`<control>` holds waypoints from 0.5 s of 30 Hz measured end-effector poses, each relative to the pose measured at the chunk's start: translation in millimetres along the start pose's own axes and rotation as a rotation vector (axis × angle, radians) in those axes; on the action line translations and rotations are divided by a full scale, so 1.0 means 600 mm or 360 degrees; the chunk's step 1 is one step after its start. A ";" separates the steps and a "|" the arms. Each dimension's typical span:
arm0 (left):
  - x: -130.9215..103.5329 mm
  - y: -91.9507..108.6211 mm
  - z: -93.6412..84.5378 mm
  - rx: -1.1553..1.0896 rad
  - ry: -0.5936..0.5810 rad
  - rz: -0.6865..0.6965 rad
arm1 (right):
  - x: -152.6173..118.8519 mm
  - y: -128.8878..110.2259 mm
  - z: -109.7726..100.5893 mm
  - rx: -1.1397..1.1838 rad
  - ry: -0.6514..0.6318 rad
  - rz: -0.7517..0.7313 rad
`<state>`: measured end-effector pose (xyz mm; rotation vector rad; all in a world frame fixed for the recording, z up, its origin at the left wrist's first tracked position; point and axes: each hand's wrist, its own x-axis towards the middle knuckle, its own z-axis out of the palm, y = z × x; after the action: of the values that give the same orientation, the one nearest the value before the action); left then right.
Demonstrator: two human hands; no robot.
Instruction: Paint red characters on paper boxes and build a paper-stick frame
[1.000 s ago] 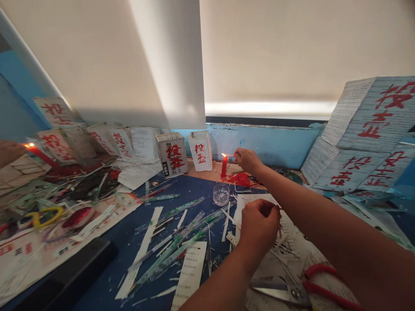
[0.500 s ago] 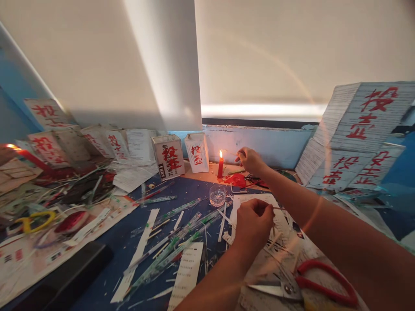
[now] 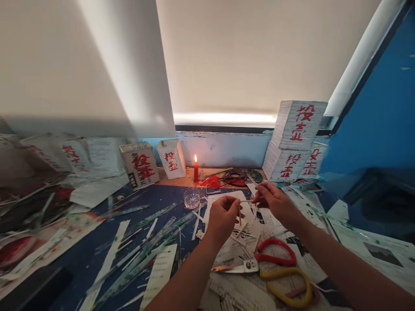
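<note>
Above the papers in the middle of the table, my left hand [image 3: 223,216] pinches a thin pale stick [image 3: 246,201]. My right hand [image 3: 275,204] is closed at the stick's other end, its fingertips close to those of the left. Whether a second small piece sits in the right fingers is too fine to tell. A lit red candle [image 3: 196,172] stands upright behind and to the left of both hands. Below them lie red-handled scissors [image 3: 277,251] and yellow-handled scissors [image 3: 288,287]. A small clear round dish [image 3: 192,198] sits in front of the candle.
Paper boxes with red lettering [image 3: 170,159] stand along the back, and others form a stack [image 3: 296,129] at the right. Green-and-clear plastic strips [image 3: 145,255] and paper strips litter the table's left side. A piece of red plastic [image 3: 212,181] lies beside the candle.
My right hand has drawn back from the candle flame towards me and now meets my left hand at the stick. The view has turned right; another person's hand at far left has left view.
</note>
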<state>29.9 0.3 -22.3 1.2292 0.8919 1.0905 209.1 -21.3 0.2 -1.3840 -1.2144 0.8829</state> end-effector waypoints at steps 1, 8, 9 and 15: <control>-0.001 -0.001 0.003 -0.0018 -0.0017 -0.0027 | -0.015 0.002 -0.004 0.0062 -0.0017 0.0021; -0.001 -0.008 0.016 -0.0203 -0.0180 -0.0188 | -0.041 0.012 -0.016 0.0656 -0.0144 0.0165; -0.001 -0.008 0.017 -0.0221 -0.0191 -0.0204 | -0.040 0.014 -0.018 0.0682 -0.0151 0.0164; -0.005 -0.008 0.026 -0.0232 -0.0270 -0.0287 | -0.045 0.027 -0.026 0.0816 -0.0265 0.0197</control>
<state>44.5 -6.4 -25.0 1.0814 0.7642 0.8780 221.4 -50.1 -15.6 -0.9900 -0.9378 1.3120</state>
